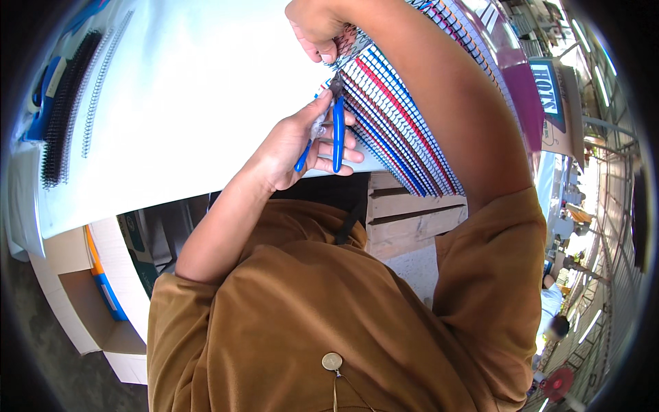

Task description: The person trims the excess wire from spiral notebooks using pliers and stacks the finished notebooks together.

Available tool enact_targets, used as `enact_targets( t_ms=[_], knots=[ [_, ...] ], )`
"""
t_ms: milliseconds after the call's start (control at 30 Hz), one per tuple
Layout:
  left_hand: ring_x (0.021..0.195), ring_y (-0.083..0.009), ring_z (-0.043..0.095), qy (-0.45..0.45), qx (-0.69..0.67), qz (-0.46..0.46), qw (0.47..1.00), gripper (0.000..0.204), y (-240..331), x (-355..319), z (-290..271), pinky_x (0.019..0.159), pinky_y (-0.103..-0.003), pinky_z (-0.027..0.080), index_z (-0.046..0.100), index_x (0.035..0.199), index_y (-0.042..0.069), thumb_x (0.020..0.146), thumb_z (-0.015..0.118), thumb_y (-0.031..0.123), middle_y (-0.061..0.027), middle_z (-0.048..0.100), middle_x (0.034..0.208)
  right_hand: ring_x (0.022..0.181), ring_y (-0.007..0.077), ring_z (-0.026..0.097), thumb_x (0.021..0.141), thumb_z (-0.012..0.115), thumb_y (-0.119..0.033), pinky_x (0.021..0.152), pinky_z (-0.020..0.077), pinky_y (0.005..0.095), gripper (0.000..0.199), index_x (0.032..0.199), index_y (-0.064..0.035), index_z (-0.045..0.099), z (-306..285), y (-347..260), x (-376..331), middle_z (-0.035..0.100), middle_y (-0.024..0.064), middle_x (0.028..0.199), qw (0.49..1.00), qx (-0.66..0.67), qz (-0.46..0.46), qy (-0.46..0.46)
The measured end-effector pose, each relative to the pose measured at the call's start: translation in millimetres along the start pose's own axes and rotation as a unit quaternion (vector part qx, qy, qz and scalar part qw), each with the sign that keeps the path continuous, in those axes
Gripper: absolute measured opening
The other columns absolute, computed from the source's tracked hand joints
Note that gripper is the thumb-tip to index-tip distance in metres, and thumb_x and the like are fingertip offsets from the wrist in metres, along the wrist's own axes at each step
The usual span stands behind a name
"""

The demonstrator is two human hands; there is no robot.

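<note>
Blue-handled cutters (336, 130) were clasped in the left hand (302, 141), tips set at a wire coil end of the stacked notebooks (405, 117) on the white table (171, 103). The top cover was pinched by the right hand (317, 27), apparently steadying it.

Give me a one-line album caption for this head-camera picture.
Left hand works blue-handled cutters at a stack of spiral-bound notebooks steadied by the right hand on a white table.

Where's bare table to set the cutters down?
Free: white table top between the binding coils at left and the left hand holding blue-handled cutters. Crowded: right side, under the stack of spiral notebooks and right hand.
</note>
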State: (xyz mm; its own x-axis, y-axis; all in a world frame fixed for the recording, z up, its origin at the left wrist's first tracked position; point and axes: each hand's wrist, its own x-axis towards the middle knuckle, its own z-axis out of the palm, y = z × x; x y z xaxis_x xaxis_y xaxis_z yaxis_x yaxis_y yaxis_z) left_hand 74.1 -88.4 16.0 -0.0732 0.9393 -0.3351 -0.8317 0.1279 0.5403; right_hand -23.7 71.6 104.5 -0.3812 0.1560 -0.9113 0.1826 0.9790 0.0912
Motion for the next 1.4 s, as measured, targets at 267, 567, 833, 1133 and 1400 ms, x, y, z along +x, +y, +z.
enact_targets(
  t_ms=[267,567,833,1133,1400],
  knots=[
    [0.082,-0.0252,0.066,-0.220,-0.154,0.014,0.963,0.056,-8.8,11.2,-26.6,0.065,-0.036,0.056,0.051,0.110,0.003,0.096,0.028,0.052,-0.0110,0.059,0.083,0.084,0.0196,0.063,0.076,0.066,-0.001,0.074,0.0496,0.0371,0.028,0.104,-0.0077,0.068,-0.5,0.2,-5.7,0.068,0.0075,0.097,1.000,-0.015,0.002,0.009],
    [0.088,-0.0279,0.065,0.007,-0.009,-0.002,1.000,0.058,7.0,6.0,8.5,0.071,-0.040,0.055,0.050,0.115,0.002,0.096,0.028,0.052,-0.0140,0.062,0.092,0.086,0.0195,0.063,0.077,0.066,-0.002,0.075,0.0494,0.0368,0.029,0.105,-0.0086,0.068,-1.8,5.0,-2.4,0.068,0.0067,0.099,0.999,-0.027,-0.001,0.018],
    [0.090,-0.0274,0.065,-0.023,0.022,0.012,0.999,0.059,6.8,3.4,14.0,0.069,-0.038,0.056,0.050,0.116,0.002,0.097,0.026,0.052,-0.0141,0.062,0.091,0.087,0.0193,0.063,0.077,0.066,-0.002,0.076,0.0492,0.0365,0.030,0.106,-0.0094,0.068,-1.9,3.6,-8.0,0.068,0.0060,0.101,0.999,-0.040,0.000,0.018],
    [0.081,-0.0232,0.065,-0.157,-0.044,0.030,0.986,0.055,5.1,7.0,-3.0,0.063,-0.030,0.052,0.051,0.104,0.004,0.097,0.025,0.052,-0.0094,0.059,0.082,0.088,0.0191,0.063,0.077,0.066,-0.002,0.077,0.0491,0.0362,0.031,0.107,-0.0103,0.068,-2.6,-1.1,-8.0,0.068,0.0052,0.103,0.997,-0.075,-0.003,0.025],
    [0.088,-0.0248,0.065,-0.046,0.025,0.028,0.998,0.061,17.4,12.1,19.8,0.073,-0.037,0.052,0.053,0.108,0.004,0.095,0.024,0.056,-0.0140,0.063,0.092,0.091,0.0240,0.062,0.076,0.068,-0.012,0.081,0.0471,0.0392,0.029,0.105,-0.0096,0.068,-5.4,-20.5,-33.3,0.067,0.0089,0.105,0.986,-0.106,0.125,0.036]
  ],
)
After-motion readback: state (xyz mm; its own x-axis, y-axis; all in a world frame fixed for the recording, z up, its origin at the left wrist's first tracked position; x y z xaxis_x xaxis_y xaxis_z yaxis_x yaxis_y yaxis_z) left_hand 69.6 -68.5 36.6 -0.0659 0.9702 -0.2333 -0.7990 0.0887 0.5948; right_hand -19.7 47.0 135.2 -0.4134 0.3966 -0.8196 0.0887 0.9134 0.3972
